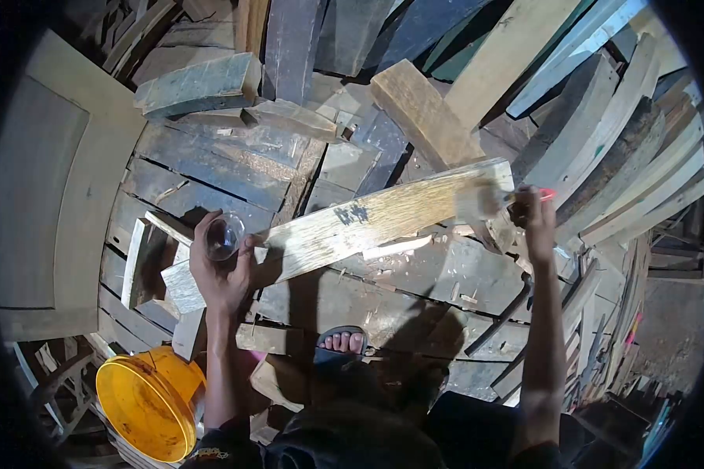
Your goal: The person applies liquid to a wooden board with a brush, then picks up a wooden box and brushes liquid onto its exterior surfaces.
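Observation:
A long pale plank (399, 205) with dark lettering lies slanted across the middle, its lower left end over a small wooden frame (137, 262). At the plank's left part is my left hand (223, 273), its fingers wrapped round a clear cup (225, 236). My right hand (532, 215), beyond the plank's right end, is closed round the red handle of a brush (479, 205). The wide brush head is blurred and overlaps the plank's right end. Around the brush the wood looks more yellow than the paler left part.
A yellow bucket (145, 406) stands at the lower left, near a panelled wooden door (35, 195). Thick timber offcuts (199, 84) lie at the back, and curved boards (626, 148) are stacked on the right. Shavings litter the plank floor (414, 289); my sandalled foot (342, 341) shows below.

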